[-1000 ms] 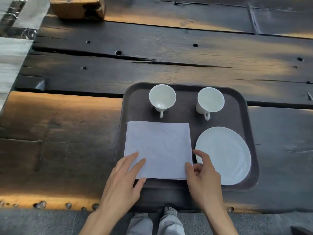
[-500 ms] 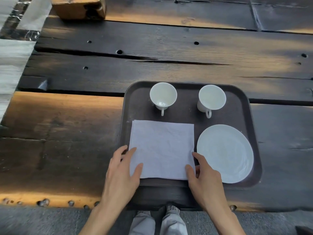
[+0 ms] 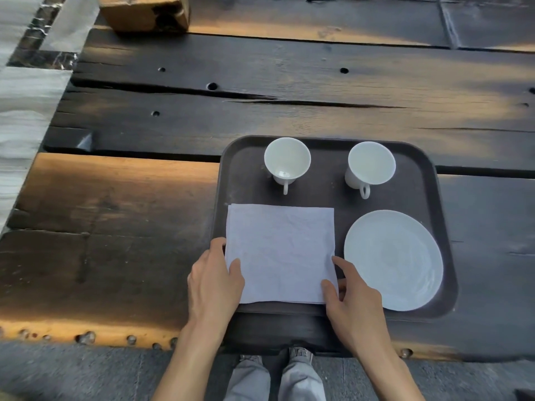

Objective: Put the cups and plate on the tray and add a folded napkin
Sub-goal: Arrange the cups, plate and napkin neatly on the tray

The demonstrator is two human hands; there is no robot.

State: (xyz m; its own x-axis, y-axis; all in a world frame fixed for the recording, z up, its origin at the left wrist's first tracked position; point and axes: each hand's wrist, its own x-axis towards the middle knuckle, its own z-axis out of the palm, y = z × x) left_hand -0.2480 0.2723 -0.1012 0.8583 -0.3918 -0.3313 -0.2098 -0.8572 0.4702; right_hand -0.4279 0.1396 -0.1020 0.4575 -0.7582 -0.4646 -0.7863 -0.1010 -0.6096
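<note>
On the tray [image 3: 324, 183] everything's basically already placed: two cups at the back, plate [image 3: 393, 260] front right, and the folded napkin [image 3: 279, 253] lying flat front left, so what's left looks like just squaring it up. Left hand [image 3: 214, 282] has its thumb on top of the near-left corner with the other fingers held together against the left edge, which reads as a pinch. Right hand [image 3: 356, 299] has its thumb on the near-right corner, index finger stretched along the right edge and the rest curled underneath. Stuff I'd worry about: the right hand sits just beside the plate, so a sideways nudge could shove it against the rim. Push the napkin forward and its far edge could meet the left cup [image 3: 287, 162], whose handle points right at it and whose base looks narrow, so tippy. Uneven tugging could splay the layers. The tray also sits near the table [image 3: 115, 198] edge, so pulling toward yourself might drag it.
</note>
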